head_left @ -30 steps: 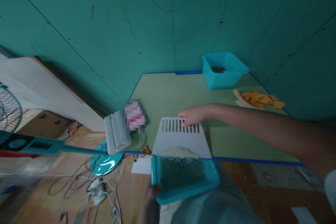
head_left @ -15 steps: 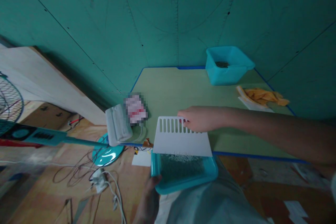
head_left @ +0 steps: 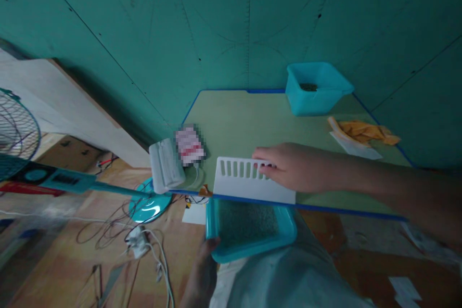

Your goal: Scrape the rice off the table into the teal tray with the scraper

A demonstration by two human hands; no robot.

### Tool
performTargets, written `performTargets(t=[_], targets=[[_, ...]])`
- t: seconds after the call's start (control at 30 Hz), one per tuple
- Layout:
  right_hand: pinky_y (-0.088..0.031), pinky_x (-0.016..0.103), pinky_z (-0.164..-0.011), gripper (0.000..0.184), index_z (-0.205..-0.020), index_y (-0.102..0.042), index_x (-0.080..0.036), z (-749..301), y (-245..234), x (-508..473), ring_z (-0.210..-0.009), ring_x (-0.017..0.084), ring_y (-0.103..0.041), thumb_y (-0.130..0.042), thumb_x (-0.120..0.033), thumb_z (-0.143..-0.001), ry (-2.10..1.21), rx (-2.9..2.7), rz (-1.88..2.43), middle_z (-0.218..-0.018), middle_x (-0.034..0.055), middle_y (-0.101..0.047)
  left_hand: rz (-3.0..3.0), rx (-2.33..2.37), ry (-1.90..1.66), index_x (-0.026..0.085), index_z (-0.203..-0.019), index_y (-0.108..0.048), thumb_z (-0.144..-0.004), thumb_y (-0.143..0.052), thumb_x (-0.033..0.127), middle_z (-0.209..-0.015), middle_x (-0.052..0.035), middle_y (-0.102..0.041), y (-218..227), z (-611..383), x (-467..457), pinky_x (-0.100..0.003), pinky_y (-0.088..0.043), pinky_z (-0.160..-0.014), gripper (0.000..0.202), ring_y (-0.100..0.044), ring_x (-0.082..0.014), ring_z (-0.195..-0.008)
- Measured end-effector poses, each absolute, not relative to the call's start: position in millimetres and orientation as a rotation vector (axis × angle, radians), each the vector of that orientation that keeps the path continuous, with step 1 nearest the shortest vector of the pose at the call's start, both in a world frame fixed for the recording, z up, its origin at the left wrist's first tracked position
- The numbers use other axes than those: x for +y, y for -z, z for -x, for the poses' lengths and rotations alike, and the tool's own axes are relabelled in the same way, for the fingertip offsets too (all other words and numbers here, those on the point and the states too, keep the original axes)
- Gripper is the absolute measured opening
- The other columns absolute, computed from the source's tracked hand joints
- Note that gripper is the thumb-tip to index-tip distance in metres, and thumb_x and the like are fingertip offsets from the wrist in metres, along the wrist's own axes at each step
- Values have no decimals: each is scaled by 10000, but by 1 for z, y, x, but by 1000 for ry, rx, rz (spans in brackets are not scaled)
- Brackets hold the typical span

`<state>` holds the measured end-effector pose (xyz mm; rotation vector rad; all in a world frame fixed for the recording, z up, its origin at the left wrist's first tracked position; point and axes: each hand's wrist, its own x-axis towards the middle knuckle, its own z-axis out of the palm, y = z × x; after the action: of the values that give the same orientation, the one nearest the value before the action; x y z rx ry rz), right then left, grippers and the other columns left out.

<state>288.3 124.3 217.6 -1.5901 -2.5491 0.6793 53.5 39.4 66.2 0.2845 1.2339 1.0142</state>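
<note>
My right hand [head_left: 279, 166] reaches across the table and pinches the slotted end of a flat white plastic panel [head_left: 249, 187]. The panel lies at the table's front edge, its row of slots turned toward the wall. Below that edge, my left hand [head_left: 207, 260] grips the left side of a turquoise plastic bin [head_left: 252, 249], thumb on the rim and the other fingers hidden. A layer of fine greyish grains [head_left: 249, 221] shows inside the bin, which sits close to my lap.
On the pale green table [head_left: 245, 120] stand a second turquoise bin [head_left: 317, 96] with dark contents, an orange cloth [head_left: 368, 132], a white device [head_left: 166, 166] and a blurred pinkish item [head_left: 190, 147]. A fan [head_left: 68, 180] and cables [head_left: 139, 243] are on the left.
The white panel has moved back from over the bin onto the table, along with my right hand. White grains visible below its edge earlier no longer show. My left hand keeps hold of the bin.
</note>
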Motion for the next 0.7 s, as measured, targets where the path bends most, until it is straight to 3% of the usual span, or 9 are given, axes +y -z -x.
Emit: performTargets(t=[0.17, 0.27, 0.4, 0.7], targets=[[-381, 222, -578, 156, -959, -528, -181, -329, -211, 154, -721, 153, -575, -426, -234, -854, -1076, -2034, 1747, -848, 40, -628, -286, 1229, -1064, 238, -1088, -648, -491, -723, 232, -980, -40, -729, -61, -45, 34, -440, -495, -848, 602, -578, -372, -1046], [-415, 230, -595, 167, -986, -517, -187, -352, -198, 169, -716, 152, -580, -444, -247, -848, -1229, -1782, 1778, -908, 55, -632, -251, 1204, -1006, 226, -965, -702, -539, -713, 241, -878, -31, -748, -56, -39, 28, -437, -484, -865, 426, -595, -348, -1022], [-418, 225, -567, 151, -961, -515, -179, -366, -182, 176, -669, 137, -569, -468, -249, -837, -1303, -1660, 1775, -884, 61, -628, -233, 1201, -1009, 184, -778, -739, -556, -712, 275, -769, -46, -751, -51, -29, 19, -455, -468, -888, 242, -597, -353, -1009], [-428, 214, -547, 129, -918, -489, -165, -367, -173, 170, -631, 120, -562, -442, -268, -855, -1340, -1569, 1736, -844, 68, -616, -66, 1341, -1008, 222, -614, -739, -415, -799, 300, -782, -61, -753, -72, 20, -7, -480, -486, -874, 222, -577, -407, -1035]])
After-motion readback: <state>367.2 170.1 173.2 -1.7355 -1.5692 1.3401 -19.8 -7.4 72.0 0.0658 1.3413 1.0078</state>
